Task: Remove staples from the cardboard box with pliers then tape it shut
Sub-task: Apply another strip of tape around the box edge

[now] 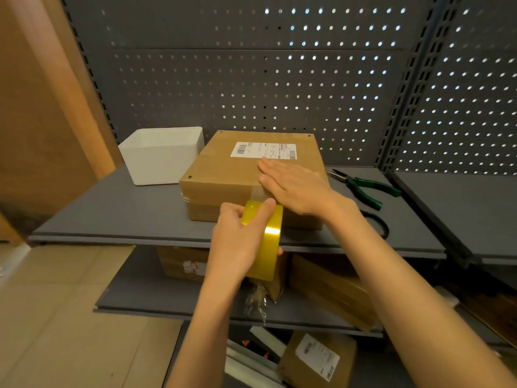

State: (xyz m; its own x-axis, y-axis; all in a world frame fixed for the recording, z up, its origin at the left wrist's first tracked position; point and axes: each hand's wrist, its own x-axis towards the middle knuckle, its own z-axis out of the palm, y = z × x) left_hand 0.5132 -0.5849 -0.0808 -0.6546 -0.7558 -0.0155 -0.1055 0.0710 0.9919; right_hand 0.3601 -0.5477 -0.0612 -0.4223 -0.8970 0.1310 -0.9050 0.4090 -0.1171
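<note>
Left hand (240,236) curled in grip; right hand (296,186) flat, fingers straight.

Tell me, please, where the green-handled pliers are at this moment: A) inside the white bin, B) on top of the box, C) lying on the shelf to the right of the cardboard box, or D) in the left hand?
C: the pliers lie untouched on the grey shelf right of the cardboard box, while the left hand grips the tape roll and the right hand presses flat on the box.

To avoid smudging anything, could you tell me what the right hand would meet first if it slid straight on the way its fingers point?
Probably the white shipping label: the right hand lies flat on the cardboard box, fingertips pointing up-left, almost at the label's lower edge.
</note>
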